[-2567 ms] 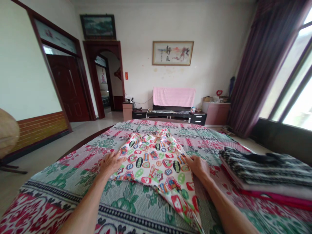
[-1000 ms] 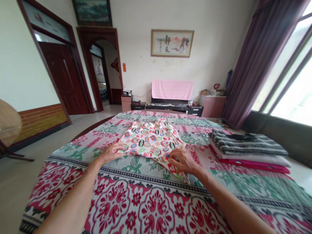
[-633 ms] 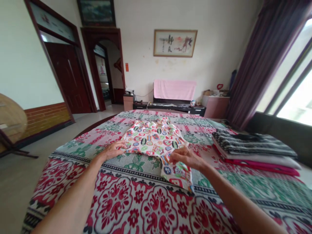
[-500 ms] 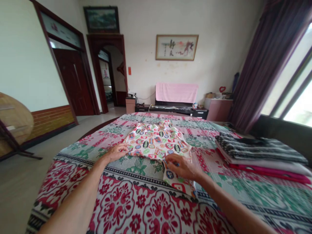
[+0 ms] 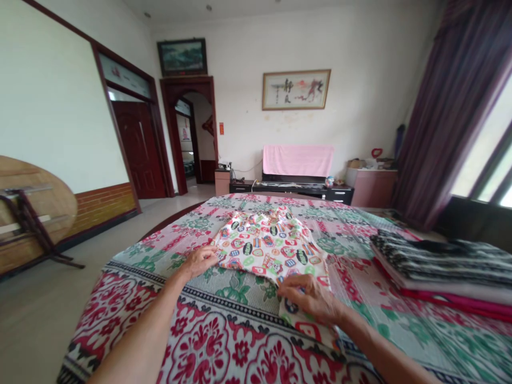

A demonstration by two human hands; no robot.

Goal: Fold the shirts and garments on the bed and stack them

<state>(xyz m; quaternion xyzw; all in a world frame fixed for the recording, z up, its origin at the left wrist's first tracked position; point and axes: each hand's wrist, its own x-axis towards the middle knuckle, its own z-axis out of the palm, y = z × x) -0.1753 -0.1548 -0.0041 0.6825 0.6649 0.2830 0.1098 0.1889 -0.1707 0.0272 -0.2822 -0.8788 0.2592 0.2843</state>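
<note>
A small white garment with a colourful cartoon print lies spread over the patterned tablecloth. Its exact cut cannot be told, but one narrow part reaches toward me at the lower right. At the garment's left edge, my left hand has its fingers closed on the cloth. My right hand pinches the near edge, where the narrow part joins the rest; it hides some of the fabric under its palm.
On the right of the table sits a stack of folded clothes, striped black and white on top. A folded round tabletop leans against the left wall. Beyond the table stands a low black cabinet with a pink cloth above it.
My left fingers, stretched along the garment's edge before, are now curled onto it. The right hand keeps its grip in about the same place. The view has tilted upward and turned slightly left.
</note>
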